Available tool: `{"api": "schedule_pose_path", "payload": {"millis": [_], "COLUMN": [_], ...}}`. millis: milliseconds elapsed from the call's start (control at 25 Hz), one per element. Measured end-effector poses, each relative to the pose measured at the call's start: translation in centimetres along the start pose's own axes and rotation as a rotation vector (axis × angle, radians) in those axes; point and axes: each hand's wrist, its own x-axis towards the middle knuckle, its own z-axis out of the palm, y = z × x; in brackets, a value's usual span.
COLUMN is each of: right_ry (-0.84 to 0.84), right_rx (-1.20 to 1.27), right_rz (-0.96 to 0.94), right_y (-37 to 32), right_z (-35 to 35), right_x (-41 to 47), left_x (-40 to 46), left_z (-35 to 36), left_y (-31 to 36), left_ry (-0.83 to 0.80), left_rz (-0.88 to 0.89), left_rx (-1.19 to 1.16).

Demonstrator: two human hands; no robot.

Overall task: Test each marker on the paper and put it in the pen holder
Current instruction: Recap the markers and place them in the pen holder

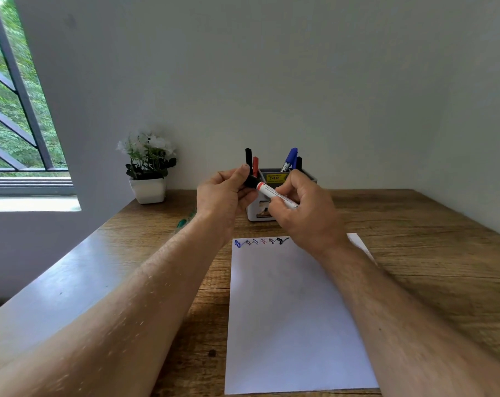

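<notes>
I hold a marker and its cap over the wooden table (415, 224), in front of the pen holder.

The table is grained brown wood; on it lies a smooth white sheet of paper (289, 310) with blue, black and red scribbles (260, 242) along its far edge. A white pot of pale flowers (148, 167) stands by the wall, left of the boxy white pen holder (254, 210), which my hands partly hide; black, red and blue markers stand in it. My right hand (300, 213) grips the white, red-banded marker (277, 195), tilted above the paper's far edge. My left hand (223, 193) pinches its black cap (250, 181), touching the marker's end.
</notes>
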Motion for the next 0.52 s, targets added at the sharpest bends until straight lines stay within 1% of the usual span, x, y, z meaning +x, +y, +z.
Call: {"api": "schedule_pose_path", "payload": {"millis": [240,360,520], "right_ry": [0.000,-0.020,-0.012], "right_rx": [0.079,0.042,-0.013], "right_rz": [0.080,0.110,0.129], "right_y": [-0.4,-0.5,-0.1], "right_z": [0.1,0.1,0.0], "right_x": [0.2,0.1,0.1], "left_x": [-0.6,-0.9,-2.1], "left_z": [0.3,0.2,0.8], "left_y": [0.1,0.0,-0.7], "left_ry": [-0.010,-0.018,-0.123], "left_rz": [0.005,0.022,0.020], "left_rx": [-0.026,0.011,0.132]}}
